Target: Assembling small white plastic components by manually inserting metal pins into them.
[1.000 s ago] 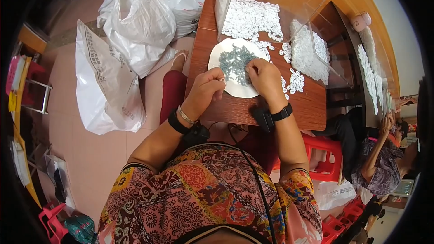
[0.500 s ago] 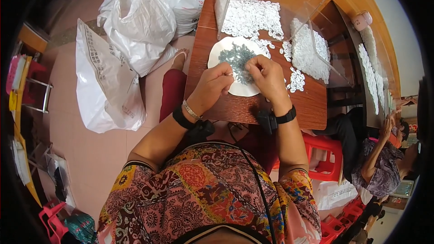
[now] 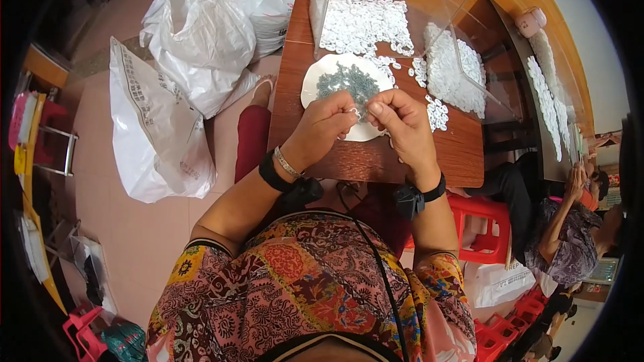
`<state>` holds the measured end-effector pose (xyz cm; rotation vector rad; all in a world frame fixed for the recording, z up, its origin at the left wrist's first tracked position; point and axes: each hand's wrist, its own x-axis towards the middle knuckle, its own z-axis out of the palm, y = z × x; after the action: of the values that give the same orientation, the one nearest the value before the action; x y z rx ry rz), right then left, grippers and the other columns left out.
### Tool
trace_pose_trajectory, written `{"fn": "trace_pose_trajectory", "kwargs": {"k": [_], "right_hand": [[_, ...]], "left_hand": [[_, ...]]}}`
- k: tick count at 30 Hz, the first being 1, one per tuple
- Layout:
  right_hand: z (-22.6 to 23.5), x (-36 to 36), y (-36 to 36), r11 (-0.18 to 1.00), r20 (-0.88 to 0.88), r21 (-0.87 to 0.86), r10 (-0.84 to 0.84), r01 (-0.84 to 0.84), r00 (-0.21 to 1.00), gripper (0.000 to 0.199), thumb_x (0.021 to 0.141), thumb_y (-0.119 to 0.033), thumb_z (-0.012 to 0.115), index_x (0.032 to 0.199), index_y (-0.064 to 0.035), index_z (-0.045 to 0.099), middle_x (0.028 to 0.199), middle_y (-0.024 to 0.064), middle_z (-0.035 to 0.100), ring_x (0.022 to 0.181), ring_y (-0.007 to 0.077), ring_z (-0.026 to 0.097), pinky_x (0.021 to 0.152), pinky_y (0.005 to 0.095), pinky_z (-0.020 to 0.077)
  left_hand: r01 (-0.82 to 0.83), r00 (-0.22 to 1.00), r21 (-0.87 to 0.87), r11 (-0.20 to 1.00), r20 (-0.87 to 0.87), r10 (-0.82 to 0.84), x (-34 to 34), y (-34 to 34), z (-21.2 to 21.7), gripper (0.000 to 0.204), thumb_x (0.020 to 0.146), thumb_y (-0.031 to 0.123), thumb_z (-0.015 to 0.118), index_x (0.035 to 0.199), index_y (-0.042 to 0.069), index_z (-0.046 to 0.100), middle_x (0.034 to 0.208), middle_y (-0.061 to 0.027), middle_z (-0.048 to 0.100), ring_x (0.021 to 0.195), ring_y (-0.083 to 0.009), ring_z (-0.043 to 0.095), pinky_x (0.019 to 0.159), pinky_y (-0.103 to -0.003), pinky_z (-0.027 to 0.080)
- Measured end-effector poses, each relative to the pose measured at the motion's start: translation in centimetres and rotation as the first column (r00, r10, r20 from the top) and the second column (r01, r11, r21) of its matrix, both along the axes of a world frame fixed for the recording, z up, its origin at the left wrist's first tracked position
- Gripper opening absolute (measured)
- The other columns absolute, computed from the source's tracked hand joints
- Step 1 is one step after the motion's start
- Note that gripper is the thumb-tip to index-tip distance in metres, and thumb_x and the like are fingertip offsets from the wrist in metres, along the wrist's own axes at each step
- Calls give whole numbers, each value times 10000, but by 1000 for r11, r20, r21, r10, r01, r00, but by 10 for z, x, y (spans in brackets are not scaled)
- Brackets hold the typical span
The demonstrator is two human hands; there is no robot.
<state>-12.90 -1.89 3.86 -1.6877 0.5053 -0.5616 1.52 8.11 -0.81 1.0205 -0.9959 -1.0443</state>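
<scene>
Above the near edge of a cream plate (image 3: 310,84), my left hand (image 3: 323,127) pinches a small white plastic piece (image 3: 355,112) between thumb and finger. Facing it closely, my right hand (image 3: 406,127) has its thumb and forefinger pressed together; what sits between them is too small to make out. Many tiny grey-green parts (image 3: 345,80) lie heaped on the plate, partly hidden by my hands. Behind the plate spreads a pile of white oval pieces (image 3: 365,23), with a small loose group (image 3: 437,113) to the right.
A clear plastic panel (image 3: 422,0) stands over the brown table (image 3: 335,164). Another white heap (image 3: 456,70) is at the right. White sacks (image 3: 157,121) stand on the floor at left. A red stool (image 3: 483,228) and another person (image 3: 567,245) are at right.
My right hand has drawn slightly nearer and turned, its fingertips now close to the left hand's. The white piece shows more clearly at the left fingertips. The whole view has shifted a little.
</scene>
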Motion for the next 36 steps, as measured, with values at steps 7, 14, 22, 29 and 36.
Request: {"fn": "trace_pose_trajectory", "kwargs": {"k": [7, 14, 22, 29, 36], "right_hand": [[-18, 1, 8, 990, 90, 136, -38, 26, 995, 154, 909, -165, 578, 893, -15, 604, 743, -3, 591, 659, 35, 493, 591, 176, 399], [-26, 1, 14, 980, 114, 198, -57, 34, 992, 151, 916, -164, 566, 890, -18, 590, 726, -12, 564, 649, 36, 474, 591, 177, 391], [-28, -4, 20, 969, 9, -216, -124, 124, 992, 158, 887, -126, 571, 786, -6, 549, 640, -23, 490, 605, 50, 406, 541, 214, 363], [-33, -5, 25, 969, -35, -223, -117, 106, 993, 123, 858, -107, 599, 804, 0, 572, 644, 8, 533, 602, 66, 453, 545, 226, 391], [-23, -27, -26, 853, -13, -449, -303, 266, 953, 117, 849, -106, 596, 870, -3, 646, 797, 87, 657, 708, 155, 602, 648, 271, 463]], "left_hand": [[-62, 998, -17, 998, -6, 62, -8, 1, 5, 161, 857, 155, 509, 742, 53, 461, 614, 18, 445, 559, -45, 413, 501, -212, 346], [-79, 993, -13, 997, 84, 80, -11, 4, -5, 156, 876, 184, 501, 777, 67, 474, 640, 25, 465, 561, -42, 419, 513, -192, 345], [-186, 899, -100, 978, 385, 210, -17, 11, 6, 180, 850, 147, 518, 773, 1, 445, 611, -149, 422, 541, -242, 442, 530, -339, 373], [-142, 941, -5, 990, 308, 137, -18, 17, -1, 163, 848, 128, 517, 789, -12, 457, 629, -161, 438, 548, -258, 452, 536, -345, 380], [-125, 992, 116, 985, 31, 123, -6, 23, -10, 92, 842, 109, 519, 766, 59, 505, 589, 24, 465, 516, -52, 444, 466, -194, 324]]}}
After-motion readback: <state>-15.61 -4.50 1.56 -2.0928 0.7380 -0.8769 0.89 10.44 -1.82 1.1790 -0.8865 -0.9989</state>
